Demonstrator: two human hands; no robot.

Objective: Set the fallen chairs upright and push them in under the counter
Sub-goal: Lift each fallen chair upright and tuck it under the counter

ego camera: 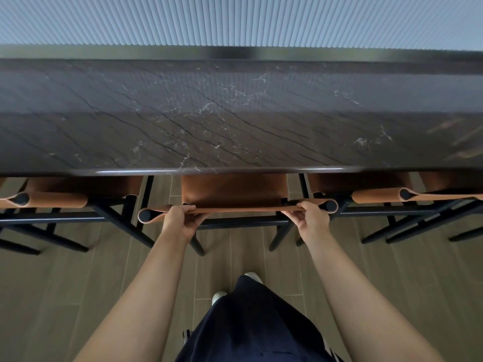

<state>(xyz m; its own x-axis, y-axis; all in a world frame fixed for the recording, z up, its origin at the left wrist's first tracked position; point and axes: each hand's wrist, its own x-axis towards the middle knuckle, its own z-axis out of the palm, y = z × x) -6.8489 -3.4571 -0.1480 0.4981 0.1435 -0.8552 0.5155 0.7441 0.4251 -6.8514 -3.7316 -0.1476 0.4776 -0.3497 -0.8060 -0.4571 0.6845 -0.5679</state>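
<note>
Closest to me hangs my dark garment (256, 322) over pale shoes (219, 296) on the wood-plank floor (78, 283), and both bare forearms stretch forward from it. My left grip (180, 220) and right grip (312, 218) are each curled round the top edge of the tan backrest (248, 209) of the middle chair (235, 190), which stands upright with its seat partly under the dark veined counter (235, 113). Just beside it, a left chair (78, 189) and a right chair (366, 184) also stand upright, seats tucked under the counter's edge.
</note>
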